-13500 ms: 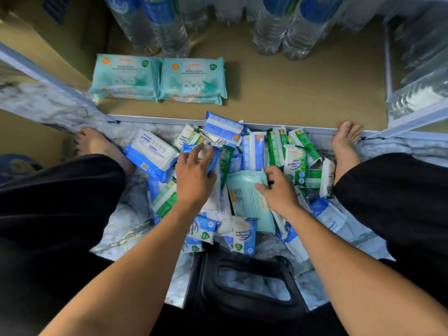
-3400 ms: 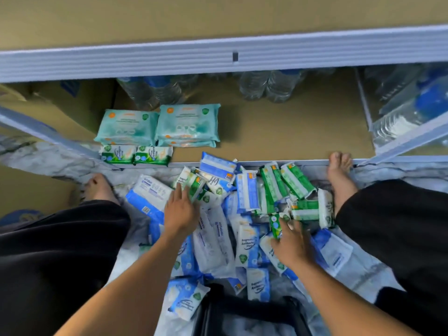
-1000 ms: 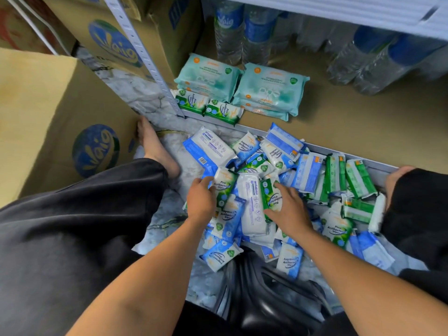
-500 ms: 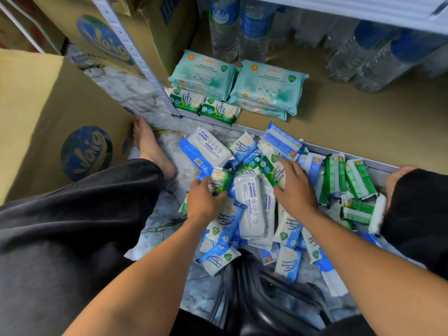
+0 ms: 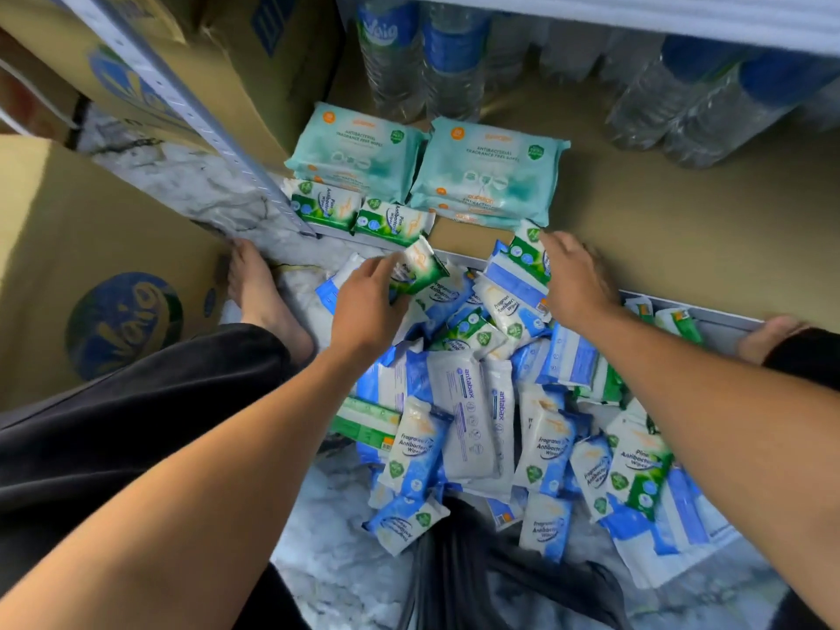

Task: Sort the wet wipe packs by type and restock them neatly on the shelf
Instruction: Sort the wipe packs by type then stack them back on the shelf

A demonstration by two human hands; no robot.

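Head view: vs half a sec ago, both hands have left the pile & come up toward 12 o'clock, to the shelf lip. L hand pinches a green pine pack, tilted, just short of the edge. R hand grasps a 2nd green pine pack, fingers curled over it, at 2 o'clock of the first, its top over the shelf board. A green pair already lies side by side at 11 o'clock on the shelf front, touching the teal stacks behind. My read: green type goes first; these become nos. 3 & 4 of that row, at 3 o'clock of the pair. Blue/white packs are unsorted, so most of the job's left.
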